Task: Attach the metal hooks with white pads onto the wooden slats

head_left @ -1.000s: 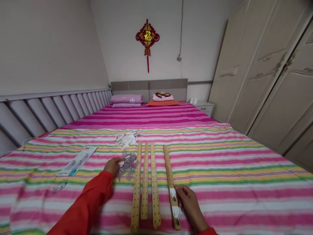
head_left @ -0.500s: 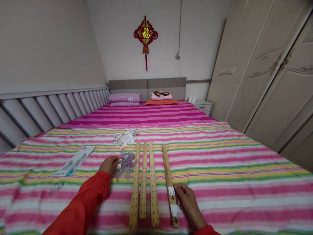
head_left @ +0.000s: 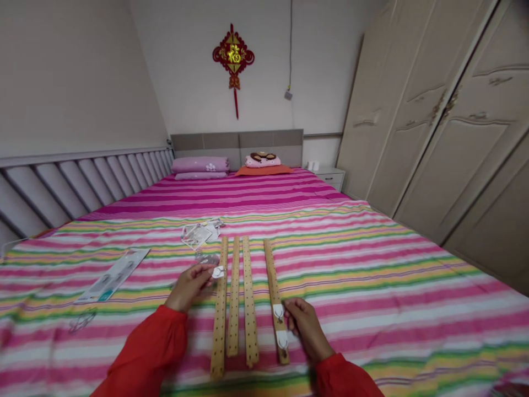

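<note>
Several long perforated wooden strips (head_left: 233,298) lie side by side on a striped bedspread (head_left: 372,298). The rightmost strip (head_left: 271,281) carries two white adhesive hooks (head_left: 280,325) near its close end. My right hand (head_left: 305,326) rests on the bed beside those hooks, fingers curled against the strip's edge. My left hand (head_left: 190,285) is pinched on a small white hook (head_left: 217,271), held just left of the strips. A clear plastic wrapper (head_left: 206,257) lies right behind it.
A pile of opened packets (head_left: 199,234) lies beyond the strips and a flat hook card (head_left: 111,275) at the left. Pillows (head_left: 200,165) sit at the headboard. A padded wall panel (head_left: 61,187) runs along the left and a wardrobe (head_left: 446,127) stands on the right.
My left hand has drawn back from the clear wrapper with one small white hook pinched in its fingers. The view has shifted a little to the right. My right hand stays by the strip.
</note>
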Tool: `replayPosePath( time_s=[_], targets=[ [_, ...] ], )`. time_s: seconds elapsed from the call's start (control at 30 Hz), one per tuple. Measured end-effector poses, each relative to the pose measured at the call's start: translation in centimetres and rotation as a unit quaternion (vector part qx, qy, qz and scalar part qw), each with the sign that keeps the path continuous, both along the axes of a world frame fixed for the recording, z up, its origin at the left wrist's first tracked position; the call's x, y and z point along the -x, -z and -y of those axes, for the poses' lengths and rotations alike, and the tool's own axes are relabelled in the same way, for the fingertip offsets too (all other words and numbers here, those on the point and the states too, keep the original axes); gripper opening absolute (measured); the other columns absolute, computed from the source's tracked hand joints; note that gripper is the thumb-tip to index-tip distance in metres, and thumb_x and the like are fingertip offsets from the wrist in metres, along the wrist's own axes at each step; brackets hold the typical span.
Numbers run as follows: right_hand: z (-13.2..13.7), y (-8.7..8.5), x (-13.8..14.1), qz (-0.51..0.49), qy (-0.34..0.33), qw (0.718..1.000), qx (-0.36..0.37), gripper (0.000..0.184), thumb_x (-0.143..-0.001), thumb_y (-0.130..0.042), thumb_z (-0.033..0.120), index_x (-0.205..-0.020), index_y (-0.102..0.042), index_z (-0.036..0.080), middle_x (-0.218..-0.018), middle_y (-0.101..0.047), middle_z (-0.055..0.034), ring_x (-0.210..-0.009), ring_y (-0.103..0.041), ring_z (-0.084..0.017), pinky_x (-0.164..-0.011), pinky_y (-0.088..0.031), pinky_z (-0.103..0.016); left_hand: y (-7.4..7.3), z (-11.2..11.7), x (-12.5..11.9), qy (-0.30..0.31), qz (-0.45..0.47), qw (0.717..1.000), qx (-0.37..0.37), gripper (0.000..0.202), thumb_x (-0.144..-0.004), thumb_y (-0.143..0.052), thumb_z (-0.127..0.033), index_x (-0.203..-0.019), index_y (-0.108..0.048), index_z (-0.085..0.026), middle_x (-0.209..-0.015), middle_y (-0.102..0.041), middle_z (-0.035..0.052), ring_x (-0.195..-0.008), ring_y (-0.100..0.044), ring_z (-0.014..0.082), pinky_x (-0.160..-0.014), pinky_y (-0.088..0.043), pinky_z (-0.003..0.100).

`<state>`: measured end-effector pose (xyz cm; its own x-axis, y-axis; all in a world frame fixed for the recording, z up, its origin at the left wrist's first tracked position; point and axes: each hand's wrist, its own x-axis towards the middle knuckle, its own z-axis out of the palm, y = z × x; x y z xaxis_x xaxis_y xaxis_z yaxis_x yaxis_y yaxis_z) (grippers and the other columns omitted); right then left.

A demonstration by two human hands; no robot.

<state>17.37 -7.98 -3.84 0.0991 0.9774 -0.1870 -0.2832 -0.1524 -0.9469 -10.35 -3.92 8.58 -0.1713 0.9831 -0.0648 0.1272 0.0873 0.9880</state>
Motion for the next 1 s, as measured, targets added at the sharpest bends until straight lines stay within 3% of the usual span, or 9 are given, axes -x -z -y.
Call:
replayPosePath(
  time_s=[0.13, 0.27, 0.37, 0.57, 0.67, 0.77, 0.83, 0.9, 1.0],
  targets=[
    [0.4, -1.4, 0.0, -0.021, 0.002, 1.0, -0.02, 0.039, -0.062, -0.071, 0.051, -0.062, -0.058, 0.015, -0.046, -0.054, 0.0046, -0.031, -0.037, -0.004, -0.031, -0.019, -0.017, 1.0, 1.6, -5.0, 0.087, 0.005, 0.996, -0.008, 0.041, -0.052, -0.074, -0.046, -0.079, -0.07, -0.015, -0.066, -0.066, 0.0021, -0.059, -0.057, 0.0128, -0.056, -0.045, 0.024],
    [0.7, -3.7, 0.3, -0.06, -0.044, 0.996, -0.055, 0.037, -0.065, -0.072, 0.05, -0.072, -0.063, 0.015, -0.057, -0.061, 0.0016, -0.039, -0.047, -0.007, -0.035, -0.03, -0.017, 2.2, 2.4, -8.8, 0.118, 0.01, 0.993, -0.008, 0.037, -0.054, -0.071, -0.045, -0.076, -0.069, -0.015, -0.064, -0.065, 0.0017, -0.059, -0.057, 0.0132, -0.056, -0.044, 0.024],
    [0.7, -5.0, 0.5, -0.071, -0.062, 0.992, -0.08, 0.037, -0.063, -0.076, 0.045, -0.084, -0.066, 0.015, -0.062, -0.063, 0.0003, -0.048, -0.054, -0.011, -0.041, -0.038, -0.02, 2.9, 2.9, -10.9, 0.107, 0.035, 0.993, 0.019, 0.036, -0.052, -0.072, -0.044, -0.073, -0.068, -0.015, -0.064, -0.065, 0.0022, -0.061, -0.059, 0.0142, -0.057, -0.046, 0.025],
    [0.6, -6.3, 0.8, 0.039, 0.007, 0.985, -0.167, 0.02, -0.066, -0.075, 0.034, -0.076, -0.069, 0.019, -0.069, -0.063, -0.0011, -0.06, -0.056, -0.014, -0.055, -0.046, -0.025, 4.9, 4.1, -13.3, 0.058, 0.117, 0.991, 0.017, 0.038, -0.052, -0.074, -0.044, -0.075, -0.066, -0.015, -0.07, -0.068, 0.0032, -0.066, -0.063, 0.0155, -0.063, -0.051, 0.027],
    [1.5, -7.4, 0.9, 0.148, 0.0, 0.956, -0.255, 0.011, -0.073, -0.068, 0.028, -0.082, -0.072, 0.022, -0.082, -0.061, -0.0032, -0.074, -0.058, -0.016, -0.064, -0.047, -0.027, 5.6, 4.5, -14.1, 0.044, 0.148, 0.988, -0.004, 0.037, -0.052, -0.075, -0.042, -0.074, -0.065, -0.015, -0.07, -0.068, 0.0034, -0.068, -0.064, 0.0161, -0.067, -0.052, 0.029],
    [2.4, -8.3, 0.9, 0.188, -0.037, 0.928, -0.32, 0.015, -0.079, -0.062, 0.026, -0.09, -0.072, 0.025, -0.092, -0.061, -0.005, -0.089, -0.057, -0.019, -0.075, -0.048, -0.03, 6.0, 4.7, -14.6, 0.019, 0.185, 0.982, -0.018, 0.036, -0.052, -0.076, -0.039, -0.075, -0.065, -0.014, -0.071, -0.069, 0.0037, -0.069, -0.065, 0.0162, -0.068, -0.052, 0.028],
    [2.5, -8.3, 0.8, 0.174, 0.013, 0.937, -0.301, 0.015, -0.081, -0.06, 0.03, -0.09, -0.071, 0.024, -0.092, -0.062, -0.0052, -0.088, -0.058, -0.019, -0.075, -0.048, -0.03, 6.1, 4.6, -14.7, -0.005, 0.21, 0.978, -0.012, 0.037, -0.052, -0.077, -0.038, -0.077, -0.064, -0.014, -0.073, -0.069, 0.0038, -0.069, -0.065, 0.0155, -0.067, -0.053, 0.028],
    [2.2, -7.8, 0.7, 0.126, 0.067, 0.963, -0.229, 0.017, -0.079, -0.061, 0.036, -0.084, -0.068, 0.021, -0.081, -0.064, -0.004, -0.075, -0.059, -0.018, -0.065, -0.049, -0.028, 6.2, 4.6, -14.9, -0.023, 0.232, 0.972, 0.0, 0.039, -0.052, -0.078, -0.037, -0.081, -0.063, -0.014, -0.075, -0.069, 0.004, -0.068, -0.065, 0.0149, -0.067, -0.053, 0.028],
    [1.2, -6.5, 0.8, 0.013, 0.03, 0.992, -0.125, 0.027, -0.07, -0.068, 0.044, -0.078, -0.064, 0.018, -0.062, -0.063, -0.0004, -0.054, -0.056, -0.014, -0.05, -0.045, -0.025, 6.3, 4.5, -15.2, -0.026, 0.245, 0.969, 0.005, 0.043, -0.053, -0.079, -0.037, -0.086, -0.062, -0.015, -0.077, -0.069, 0.0041, -0.068, -0.066, 0.0144, -0.068, -0.054, 0.028]
  ],
)
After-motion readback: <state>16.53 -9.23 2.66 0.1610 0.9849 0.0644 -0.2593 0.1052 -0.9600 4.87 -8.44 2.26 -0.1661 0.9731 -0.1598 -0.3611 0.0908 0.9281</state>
